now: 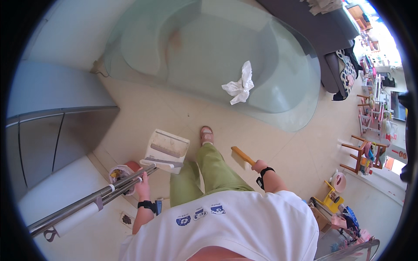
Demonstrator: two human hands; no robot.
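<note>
My left hand (142, 188) is closed round the metal pole (111, 188) of a long-handled dustpan. The pan (165, 150) is white, with a row of comb teeth and a grey lip, and it is tilted above the floor left of my feet. In my right hand (260, 166) is a wooden-handled brush (242, 155). Its pale bristles face down, and it is held out to the right of my legs. Just beyond the pole, partly covered by it, stands a pinkish waste bin (132, 166) with rubbish inside.
Ahead lies a glass table (196, 82) with a crumpled white tissue (240, 85). A brown sofa (322, 39) stands behind it. Grey cabinets (61, 130) line the left. At right are a small wooden stool (361, 152) and a yellow item (333, 198) among clutter.
</note>
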